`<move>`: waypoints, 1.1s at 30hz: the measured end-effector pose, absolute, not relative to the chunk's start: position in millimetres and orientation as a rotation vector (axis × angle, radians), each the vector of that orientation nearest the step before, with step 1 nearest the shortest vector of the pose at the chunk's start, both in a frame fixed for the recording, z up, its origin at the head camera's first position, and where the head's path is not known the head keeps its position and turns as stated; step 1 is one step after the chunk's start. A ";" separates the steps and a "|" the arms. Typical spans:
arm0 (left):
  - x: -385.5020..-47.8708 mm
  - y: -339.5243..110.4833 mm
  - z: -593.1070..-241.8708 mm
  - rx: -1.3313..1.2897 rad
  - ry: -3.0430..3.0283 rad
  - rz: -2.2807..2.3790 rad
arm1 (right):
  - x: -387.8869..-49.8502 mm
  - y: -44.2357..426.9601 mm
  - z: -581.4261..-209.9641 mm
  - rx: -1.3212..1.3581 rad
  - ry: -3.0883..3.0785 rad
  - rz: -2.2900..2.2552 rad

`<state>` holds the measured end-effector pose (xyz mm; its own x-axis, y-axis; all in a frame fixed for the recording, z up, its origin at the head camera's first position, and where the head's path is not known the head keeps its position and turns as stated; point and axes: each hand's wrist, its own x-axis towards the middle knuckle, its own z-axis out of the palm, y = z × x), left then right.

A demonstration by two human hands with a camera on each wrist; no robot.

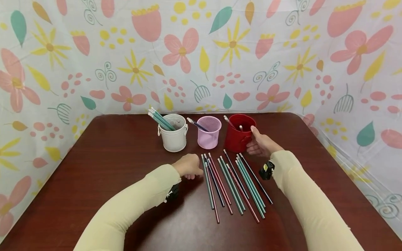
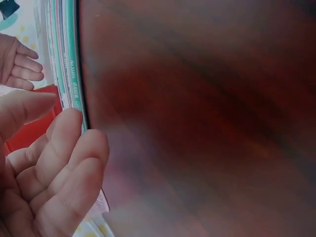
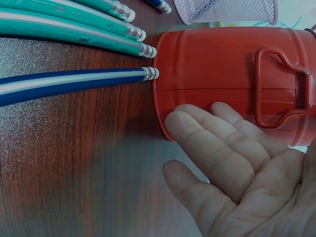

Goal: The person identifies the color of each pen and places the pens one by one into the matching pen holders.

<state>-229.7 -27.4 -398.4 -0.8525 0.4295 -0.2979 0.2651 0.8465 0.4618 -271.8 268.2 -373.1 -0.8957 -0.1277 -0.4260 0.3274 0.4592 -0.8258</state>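
Observation:
Several striped pencils [image 1: 230,177] in green, red and dark blue lie side by side on the table, their white erasers toward the back. My left hand [image 1: 188,165] is at the left end of this row. In the left wrist view its loosely bent fingers [image 2: 74,173] are near a green pencil [image 2: 73,74], and nothing is gripped; whether they touch it I cannot tell. My right hand [image 1: 260,143] is beside the red bucket [image 1: 231,139], palm toward it. The right wrist view shows its extended fingers [image 3: 212,153] close to the bucket wall, not wrapped around it.
A white bucket [image 1: 174,141] holds several teal pencils [image 1: 161,120]. Between it and the red bucket stands a pink mesh cup [image 1: 208,139] with a dark blue pencil [image 1: 198,124]. Two pencil ends [image 1: 228,120] show in the red bucket. A flowered cloth [image 1: 188,80] hangs behind the table [image 1: 103,160].

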 end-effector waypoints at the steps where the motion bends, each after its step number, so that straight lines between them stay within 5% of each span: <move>1: -230.9 -25.6 -397.7 0.514 2.618 0.582 | -272.0 267.7 -372.6 0.167 2.281 -1.428; 33: -245.4 -3.1 -403.8 0.377 2.530 0.460 | -273.4 266.1 -374.0 0.213 2.266 -1.448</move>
